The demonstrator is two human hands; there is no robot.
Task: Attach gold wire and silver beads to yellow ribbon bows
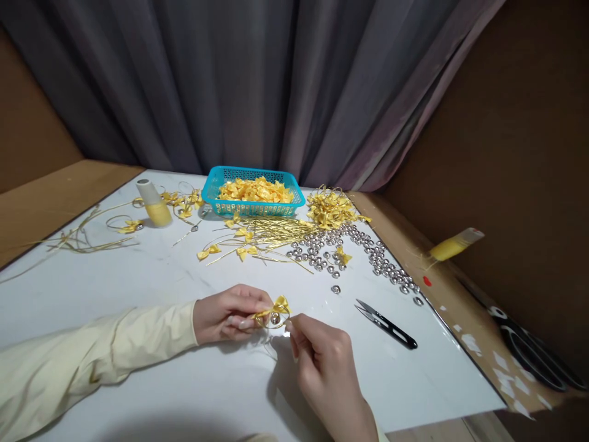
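Observation:
Between the fingertips of my left hand (234, 312) is a small yellow ribbon bow (281, 303). A silver bead (275, 318) hangs just under the bow, within a loop of thin gold cord. My right hand (324, 362) is closed in a pinch at the right side of this loop, where the cord runs up to its fingertips. The exact grip on the cord is partly hidden by the fingers. Both hands are raised a little over the front of the white tabletop (175, 393).
A blue basket (212, 199) of yellow bows stands at the back. Gold cords (276, 232), finished-looking bow loops (329, 209) and silver beads (381, 261) lie in front and right. Black thread snips (389, 326), a yellow-filled bottle (156, 205), a yellow thread spool (455, 244) and scissors (529, 350) surround them.

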